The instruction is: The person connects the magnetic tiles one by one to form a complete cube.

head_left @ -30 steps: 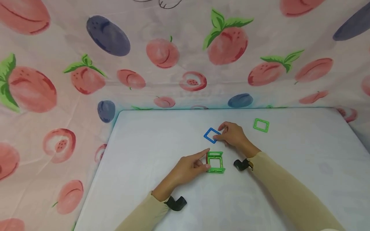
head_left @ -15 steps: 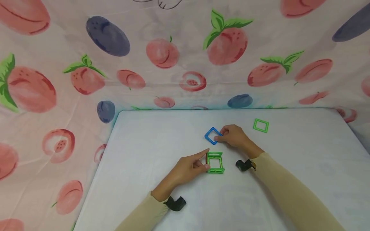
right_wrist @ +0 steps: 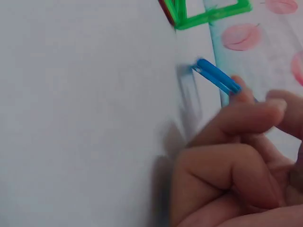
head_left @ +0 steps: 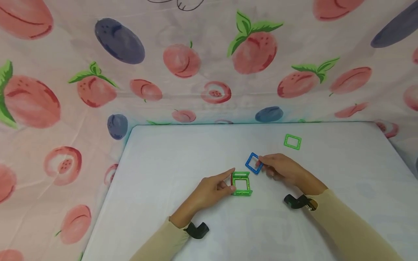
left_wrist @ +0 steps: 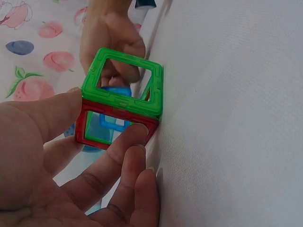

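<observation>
My left hand holds a partly built box of magnetic tiles on the table, index finger at its far corner and thumb at the near one. Green square tiles form most of it, and a red tile makes the side facing this palm. In the head view its right side is open. Just beyond it, my right hand pinches a blue square magnetic tile by one corner. The right wrist view shows this blue tile tilted above the white surface, apart from the green frame.
A loose green square tile lies flat farther back on the white table. Fruit-patterned cloth rises behind the table and along its left side. Both wrists carry small black cameras.
The right hand has lifted the blue tile and brought it rightward and nearer, toward the box. My left hand and the box stay in place.
</observation>
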Demonstrator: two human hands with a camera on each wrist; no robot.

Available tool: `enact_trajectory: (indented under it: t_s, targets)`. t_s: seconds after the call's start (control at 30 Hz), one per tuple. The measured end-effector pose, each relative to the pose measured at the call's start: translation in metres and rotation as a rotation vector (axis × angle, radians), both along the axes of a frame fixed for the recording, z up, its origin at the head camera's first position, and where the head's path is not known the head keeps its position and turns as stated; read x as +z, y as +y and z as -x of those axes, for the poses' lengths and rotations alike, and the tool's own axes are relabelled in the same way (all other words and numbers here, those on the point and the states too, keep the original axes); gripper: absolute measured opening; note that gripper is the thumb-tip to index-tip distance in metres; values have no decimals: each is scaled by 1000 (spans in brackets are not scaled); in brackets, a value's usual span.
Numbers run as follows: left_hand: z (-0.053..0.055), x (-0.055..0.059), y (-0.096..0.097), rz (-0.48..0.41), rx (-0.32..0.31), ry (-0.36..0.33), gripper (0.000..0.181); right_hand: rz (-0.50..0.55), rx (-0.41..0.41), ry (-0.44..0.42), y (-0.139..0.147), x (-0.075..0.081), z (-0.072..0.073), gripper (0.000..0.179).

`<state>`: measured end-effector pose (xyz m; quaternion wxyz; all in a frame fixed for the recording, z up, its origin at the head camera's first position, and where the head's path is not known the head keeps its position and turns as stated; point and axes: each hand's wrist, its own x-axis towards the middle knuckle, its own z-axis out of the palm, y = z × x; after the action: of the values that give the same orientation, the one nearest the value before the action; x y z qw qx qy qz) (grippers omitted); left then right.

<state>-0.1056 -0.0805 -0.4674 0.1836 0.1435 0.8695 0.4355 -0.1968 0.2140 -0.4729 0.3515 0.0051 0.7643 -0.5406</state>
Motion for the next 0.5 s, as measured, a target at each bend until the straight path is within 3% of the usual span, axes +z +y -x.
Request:
enact_trajectory:
  t_s: [0.13,0.3,0.5]
  targets:
    - [-1,1,0,1,0,2,60,-11,69,-13,7,7,-18,41]
    - [-1,1,-1,8,4,0,60,-65,161,43,8,11,-39,37]
    - [-2,1,0,9,2,1,60,-59,228,119,-1,10,-56,36]
